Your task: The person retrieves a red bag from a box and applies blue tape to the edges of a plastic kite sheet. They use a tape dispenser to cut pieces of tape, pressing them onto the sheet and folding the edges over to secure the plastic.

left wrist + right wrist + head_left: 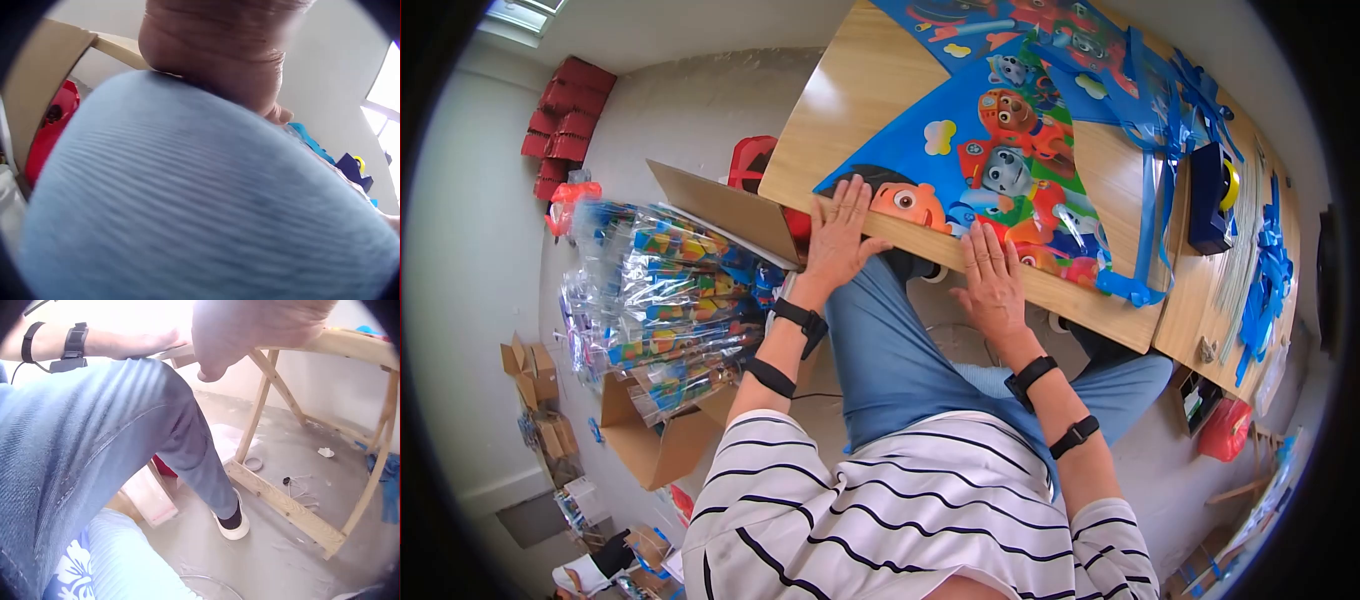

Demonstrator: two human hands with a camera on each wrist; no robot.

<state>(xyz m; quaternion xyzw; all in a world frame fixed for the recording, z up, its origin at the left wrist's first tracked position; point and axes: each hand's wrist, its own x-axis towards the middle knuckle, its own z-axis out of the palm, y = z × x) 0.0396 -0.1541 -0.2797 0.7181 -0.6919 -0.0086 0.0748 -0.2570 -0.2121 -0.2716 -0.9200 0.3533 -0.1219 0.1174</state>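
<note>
Pale wooden desk (825, 110) bears a cartoon-printed plastic sheet (1010, 165), its near edge under straight-fingered left grip (838, 235) and right grip (992, 285), clasping nothing, presumably to keep it flat.

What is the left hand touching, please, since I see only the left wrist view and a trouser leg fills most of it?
Observer: In the head view, the left hand has its fingertips on a cartoon sheet, at the near edge of the table.
Operator: Thank you. Is the right hand gripping anything?
Observer: No, its fingers lie straight, pointing towards the same sheet.
Operator: And what is the foot beside?
Observer: The right wrist view shows a white shoe beside a wooden frame.
</note>
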